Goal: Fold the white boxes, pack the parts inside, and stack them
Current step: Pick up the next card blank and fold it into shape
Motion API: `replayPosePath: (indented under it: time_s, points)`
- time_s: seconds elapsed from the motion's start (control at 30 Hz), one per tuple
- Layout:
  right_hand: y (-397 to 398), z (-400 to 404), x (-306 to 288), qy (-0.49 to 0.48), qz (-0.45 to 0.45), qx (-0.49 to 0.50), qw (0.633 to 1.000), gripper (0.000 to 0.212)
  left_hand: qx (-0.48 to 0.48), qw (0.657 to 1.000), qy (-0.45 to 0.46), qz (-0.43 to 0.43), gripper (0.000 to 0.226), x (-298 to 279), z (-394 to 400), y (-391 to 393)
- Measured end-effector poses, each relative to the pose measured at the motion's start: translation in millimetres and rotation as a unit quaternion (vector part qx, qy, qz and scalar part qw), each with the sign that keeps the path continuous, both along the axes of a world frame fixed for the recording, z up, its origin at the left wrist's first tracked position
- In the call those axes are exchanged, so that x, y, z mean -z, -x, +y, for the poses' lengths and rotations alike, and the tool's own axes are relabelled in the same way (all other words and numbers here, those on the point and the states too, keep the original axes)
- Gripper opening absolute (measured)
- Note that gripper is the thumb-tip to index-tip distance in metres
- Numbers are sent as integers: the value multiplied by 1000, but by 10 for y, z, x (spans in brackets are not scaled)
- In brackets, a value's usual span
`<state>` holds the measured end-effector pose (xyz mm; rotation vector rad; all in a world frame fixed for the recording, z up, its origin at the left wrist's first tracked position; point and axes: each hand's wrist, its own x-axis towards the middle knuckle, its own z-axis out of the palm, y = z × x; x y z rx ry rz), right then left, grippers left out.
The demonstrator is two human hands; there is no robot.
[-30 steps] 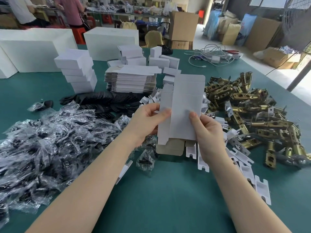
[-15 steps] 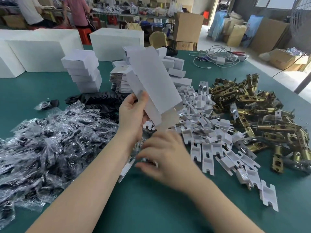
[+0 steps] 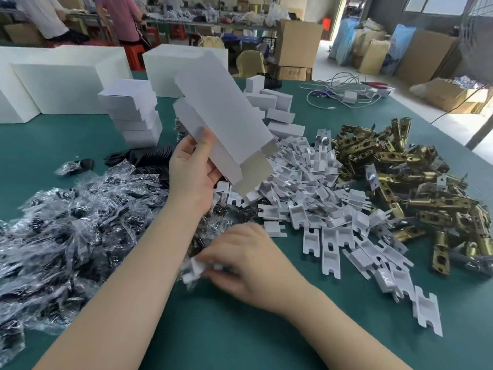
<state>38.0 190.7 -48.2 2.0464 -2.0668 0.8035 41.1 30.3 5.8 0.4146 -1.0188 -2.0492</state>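
My left hand (image 3: 194, 169) holds a long white box (image 3: 224, 121) raised above the table, tilted, its open flap end pointing down to the right. Lower down, my right hand (image 3: 248, 260) reaches left across the green table (image 3: 240, 337) and pinches a white cardboard insert together with a clear plastic bag of dark parts (image 3: 193, 271); this spot is blurred. A pile of white inserts (image 3: 320, 204) lies in the middle, brass latches (image 3: 416, 188) heap up on the right, and bagged dark parts (image 3: 66, 225) cover the left.
A stack of folded white boxes (image 3: 133, 113) stands at back left, with more small boxes (image 3: 277, 110) behind the raised one. Black flat parts (image 3: 149, 156) lie beside them. Large white cartons (image 3: 61, 84), tangled cables (image 3: 344, 92) and people working sit farther back.
My right hand let go of the box, dropped to the table's left-centre and picked up an insert and a bag. My left hand raised and tilted the box.
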Motion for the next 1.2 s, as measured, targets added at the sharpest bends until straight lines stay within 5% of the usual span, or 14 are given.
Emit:
replayPosePath:
  time_s: [0.1,0.2,0.27,0.47,0.57,0.83,0.97,1.07,1.2]
  points:
    - [290,116,-51,98,-34,147,984,13,-13,998,-39,39,5,-57,-84,-41]
    - [582,265,-62,139,-33,355,924,21,-8,998,-49,37,3,-54,-103,-52]
    - [672,334,-69,163,-76,404,897,28,11,999,-42,-1,3,-20,-63,-25]
    - [750,402,-154,246,-388,328,825,31,178,965,115,-154,7,150,193,58]
    - [795,404,-168,229,-447,290,815,16,230,938,192,-172,12,221,282,75]
    - [796,357,-131,253,-494,253,792,13,190,943,235,-140,19,287,389,124]
    - [763,339,-111,237,-518,228,790,18,152,969,137,-136,21,298,350,148]
    - [752,329,-93,235,-532,203,788,23,155,968,126,-152,54,317,285,173]
    - [765,331,-96,243,-522,205,792,27,181,928,249,-211,102,321,274,168]
